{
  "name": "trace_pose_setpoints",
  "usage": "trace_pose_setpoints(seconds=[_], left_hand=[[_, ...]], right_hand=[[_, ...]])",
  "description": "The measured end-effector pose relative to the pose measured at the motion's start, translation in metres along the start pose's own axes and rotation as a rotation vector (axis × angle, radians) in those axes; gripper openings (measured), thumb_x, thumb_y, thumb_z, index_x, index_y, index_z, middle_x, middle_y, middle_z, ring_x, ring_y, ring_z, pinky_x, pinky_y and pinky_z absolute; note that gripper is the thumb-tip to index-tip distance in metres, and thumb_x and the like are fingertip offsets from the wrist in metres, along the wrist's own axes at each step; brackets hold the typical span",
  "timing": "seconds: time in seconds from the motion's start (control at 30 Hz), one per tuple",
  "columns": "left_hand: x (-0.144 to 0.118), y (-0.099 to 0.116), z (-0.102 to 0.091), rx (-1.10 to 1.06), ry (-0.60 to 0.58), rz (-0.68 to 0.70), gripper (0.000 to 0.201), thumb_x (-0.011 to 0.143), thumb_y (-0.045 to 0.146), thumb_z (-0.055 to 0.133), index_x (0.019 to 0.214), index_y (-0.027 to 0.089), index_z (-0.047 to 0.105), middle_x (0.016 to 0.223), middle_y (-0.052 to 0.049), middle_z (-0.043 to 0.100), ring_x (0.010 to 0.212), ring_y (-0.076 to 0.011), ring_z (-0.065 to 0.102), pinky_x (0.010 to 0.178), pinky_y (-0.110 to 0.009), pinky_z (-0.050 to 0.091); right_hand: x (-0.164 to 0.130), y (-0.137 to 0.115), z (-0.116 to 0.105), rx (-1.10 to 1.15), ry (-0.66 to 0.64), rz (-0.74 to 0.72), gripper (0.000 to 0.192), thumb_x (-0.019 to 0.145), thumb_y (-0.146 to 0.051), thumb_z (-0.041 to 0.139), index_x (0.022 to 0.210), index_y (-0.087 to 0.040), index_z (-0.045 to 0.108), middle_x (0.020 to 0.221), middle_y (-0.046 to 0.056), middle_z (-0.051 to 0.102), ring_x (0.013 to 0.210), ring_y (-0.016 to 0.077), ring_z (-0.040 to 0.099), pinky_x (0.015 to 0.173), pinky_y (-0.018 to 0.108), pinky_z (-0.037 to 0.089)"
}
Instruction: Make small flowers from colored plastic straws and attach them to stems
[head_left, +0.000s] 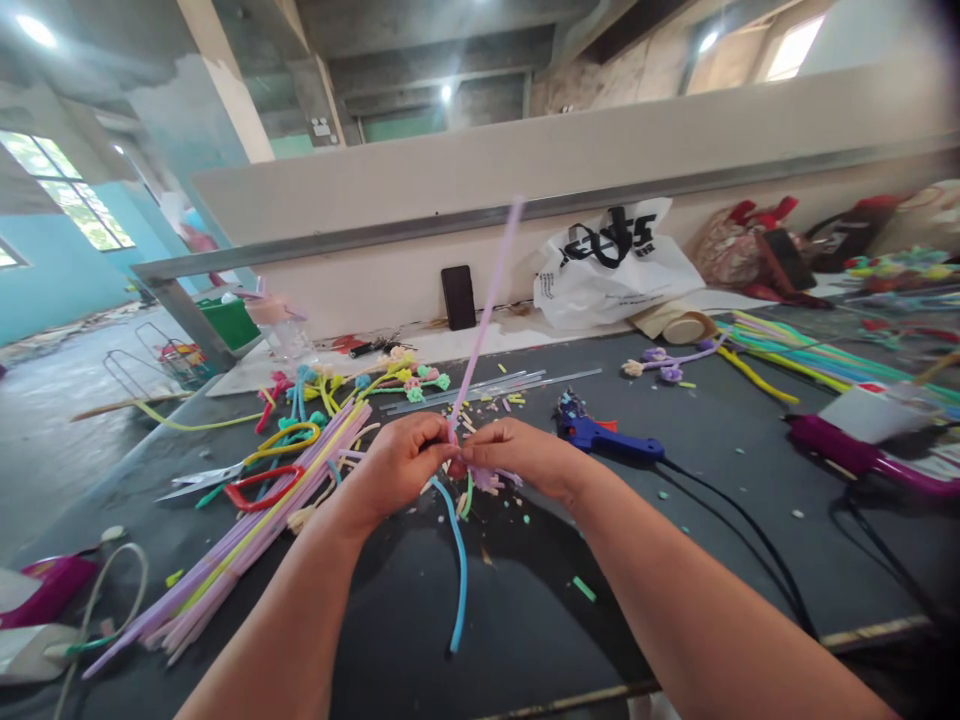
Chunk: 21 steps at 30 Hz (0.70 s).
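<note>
A light purple pipe cleaner [484,325] rises steeply from between my hands, its top reaching the back panel. My left hand [401,462] pinches it near its lower end. Close against it, the fingers of my right hand [521,452] are closed on the same end; the exact grip is partly hidden. Below the fingers lie a blue pipe cleaner [457,570] and small cut scraps [491,483]. Left of my hands rests a bundle of purple, pink and yellow pipe cleaners [247,545], with scissors [259,468] with red and yellow handles beside it.
A blue glue gun [611,437] with a black cord lies to the right. Behind are clear glue sticks [499,388], pipe-cleaner flowers [405,380], a phone [458,297] and a white bag [611,270]. Purple glue guns [862,450] and more stems [795,350] are far right.
</note>
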<state>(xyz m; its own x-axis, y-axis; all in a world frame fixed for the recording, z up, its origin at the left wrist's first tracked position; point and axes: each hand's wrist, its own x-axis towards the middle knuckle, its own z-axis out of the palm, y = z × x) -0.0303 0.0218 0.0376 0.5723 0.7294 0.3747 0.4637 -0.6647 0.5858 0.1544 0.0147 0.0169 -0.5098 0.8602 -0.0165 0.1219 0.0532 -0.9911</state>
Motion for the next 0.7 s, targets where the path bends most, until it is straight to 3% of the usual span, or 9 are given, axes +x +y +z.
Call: trace_pose_setpoints(seconds=[0.1,0.2,0.33,0.5,0.6,0.7], left_hand=[[0.000,0.000,0.000,0.000,0.009,0.053,0.013,0.080,0.020,0.052,0.067,0.016,0.055,0.068,0.001,0.054,0.066,-0.0114,0.050,0.063,-0.022,0.038],[0.000,-0.003,0.001,-0.015,0.014,0.019,0.014,0.079,0.023,0.053,0.067,0.016,0.057,0.068,0.000,0.055,0.067,-0.0122,0.052,0.064,-0.022,0.039],[0.002,-0.009,0.004,-0.056,0.003,-0.133,0.015,0.075,0.025,0.054,0.065,0.016,0.059,0.065,0.001,0.057,0.063,-0.0125,0.051,0.060,-0.022,0.039],[0.003,-0.014,0.007,-0.119,-0.048,-0.346,0.017,0.068,0.027,0.056,0.056,0.015,0.053,0.048,0.004,0.047,0.048,-0.0097,0.042,0.046,-0.021,0.031],[0.002,-0.015,0.008,-0.275,-0.103,-0.511,0.022,0.065,0.030,0.055,0.050,0.017,0.045,0.040,0.006,0.041,0.039,-0.0081,0.036,0.041,-0.021,0.027],[0.001,-0.017,0.008,-0.378,-0.109,-0.566,0.022,0.066,0.029,0.055,0.052,0.017,0.043,0.040,0.007,0.039,0.039,-0.0075,0.034,0.040,-0.021,0.026]], right_hand=[[-0.001,0.003,0.002,0.108,-0.011,-0.022,0.024,0.070,-0.035,0.065,0.075,-0.012,0.070,0.072,0.005,0.065,0.058,0.0101,0.047,0.053,0.023,0.032],[0.002,0.002,0.006,0.031,0.071,-0.026,0.020,0.068,-0.032,0.065,0.071,-0.012,0.070,0.064,0.002,0.063,0.055,0.0102,0.047,0.052,0.023,0.032],[0.006,0.000,0.011,-0.457,0.246,-0.192,0.015,0.070,-0.023,0.060,0.061,-0.015,0.068,0.057,0.001,0.058,0.060,0.0129,0.049,0.059,0.025,0.035],[0.004,0.004,0.024,-1.099,0.398,-0.524,0.020,0.072,-0.013,0.054,0.053,-0.017,0.061,0.058,0.002,0.057,0.076,0.0182,0.050,0.084,0.039,0.028],[-0.001,0.004,0.034,-1.260,0.387,-0.613,0.016,0.074,-0.012,0.052,0.062,-0.016,0.062,0.065,0.005,0.058,0.087,0.0218,0.048,0.092,0.046,0.019],[-0.001,0.003,0.037,-1.221,0.412,-0.597,0.018,0.076,-0.012,0.049,0.064,-0.016,0.062,0.067,0.005,0.059,0.090,0.0221,0.047,0.095,0.047,0.016]])
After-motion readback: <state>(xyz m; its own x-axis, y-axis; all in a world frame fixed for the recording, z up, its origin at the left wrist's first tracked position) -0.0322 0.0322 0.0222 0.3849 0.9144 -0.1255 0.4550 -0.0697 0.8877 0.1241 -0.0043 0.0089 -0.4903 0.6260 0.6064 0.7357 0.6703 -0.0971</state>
